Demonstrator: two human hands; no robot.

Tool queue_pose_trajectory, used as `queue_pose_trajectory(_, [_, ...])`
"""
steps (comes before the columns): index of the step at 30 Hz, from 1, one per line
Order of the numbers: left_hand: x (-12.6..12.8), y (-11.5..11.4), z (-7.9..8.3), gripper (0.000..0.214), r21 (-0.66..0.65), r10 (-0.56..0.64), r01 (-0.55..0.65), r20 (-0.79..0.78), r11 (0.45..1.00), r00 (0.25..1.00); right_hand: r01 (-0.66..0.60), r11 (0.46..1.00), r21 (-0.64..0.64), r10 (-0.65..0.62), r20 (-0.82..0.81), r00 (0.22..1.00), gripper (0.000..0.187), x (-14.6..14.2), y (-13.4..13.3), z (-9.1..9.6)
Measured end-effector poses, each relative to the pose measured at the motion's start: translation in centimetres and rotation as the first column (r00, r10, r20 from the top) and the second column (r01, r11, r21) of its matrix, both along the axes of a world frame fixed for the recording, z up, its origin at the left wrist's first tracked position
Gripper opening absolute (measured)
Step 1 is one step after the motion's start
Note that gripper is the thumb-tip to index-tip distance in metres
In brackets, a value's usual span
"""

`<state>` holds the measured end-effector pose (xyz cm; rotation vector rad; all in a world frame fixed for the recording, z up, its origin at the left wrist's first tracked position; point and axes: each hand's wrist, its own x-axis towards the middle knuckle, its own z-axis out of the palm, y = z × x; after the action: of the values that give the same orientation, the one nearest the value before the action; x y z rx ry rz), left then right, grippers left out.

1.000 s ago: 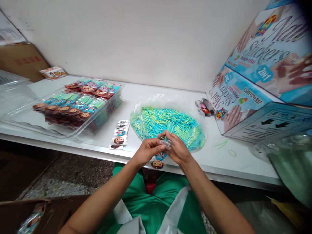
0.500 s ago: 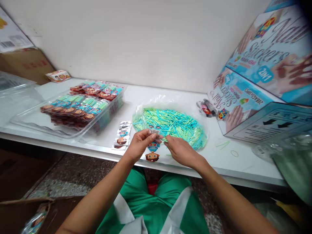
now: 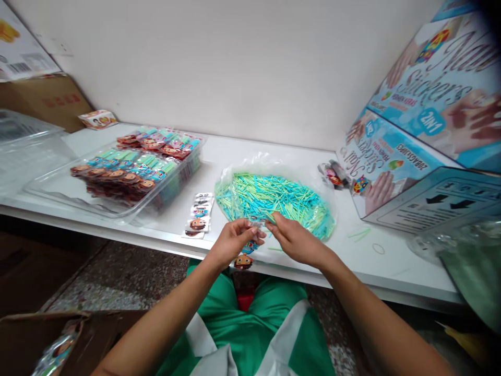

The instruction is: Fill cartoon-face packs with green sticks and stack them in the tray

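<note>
Near the table's front edge my left hand [image 3: 237, 239] pinches a small printed packet [image 3: 243, 260] with a cartoon face, which hangs below the fingers. Beside it, close to the packet's top, my right hand [image 3: 295, 239] is closed on thin green sticks [image 3: 270, 216], their ends poking out past the fingertips. How many it holds I cannot tell. Just behind both hands lies a clear plastic bag [image 3: 329, 201] spread around a heap of green and blue sticks [image 3: 274, 193]. A short pile of flat packets [image 3: 199, 216] rests to the left of my left hand.
A clear tray [image 3: 131, 213] at the left holds filled packets [image 3: 121, 169] in stacks. Large blue boxes [image 3: 403, 162] stand at the right, with a small dark packet [image 3: 334, 175] beside them. A cardboard box [image 3: 47, 102] and a small carton [image 3: 97, 119] sit back left.
The sticks in my right hand have tilted upward, and that hand has shifted slightly right. The packet in my left hand has turned and dropped a little lower. The view has shifted slightly.
</note>
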<state>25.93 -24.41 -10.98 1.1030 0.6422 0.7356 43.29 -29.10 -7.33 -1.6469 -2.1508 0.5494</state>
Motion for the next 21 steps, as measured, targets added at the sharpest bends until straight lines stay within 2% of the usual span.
queue_pose_trajectory(4, [-0.2, -0.3, -0.2, 0.037, -0.028, -0.067, 0.067, -0.027, 0.997, 0.997, -0.006, 1.000, -0.019, 0.006, -0.041, 0.999, 0.015, 0.0, -0.1, -0.4])
queue_pose_trajectory(11, [-0.4, 0.0, -0.5, 0.030, 0.012, -0.025, 0.025, -0.068, 1.000, 0.997, -0.130, 0.988, -0.079, 0.133, 0.042, 0.990, 0.014, 0.5, -0.3, -1.3])
queue_pose_trajectory(16, [-0.7, 0.1, -0.5, 0.029, 0.028, 0.072, -0.069, -0.143, 0.997, 0.987, -0.067, 0.994, -0.087, 0.073, 0.067, 0.995, 0.019, 1.3, -0.5, -0.1])
queue_pose_trajectory(21, [-0.5, 0.0, -0.6, 0.027, 0.055, 0.088, -0.081, -0.161, 0.995, 0.983, -0.110, 0.987, -0.120, 0.125, 0.124, 0.984, 0.020, 1.2, -0.5, 1.2])
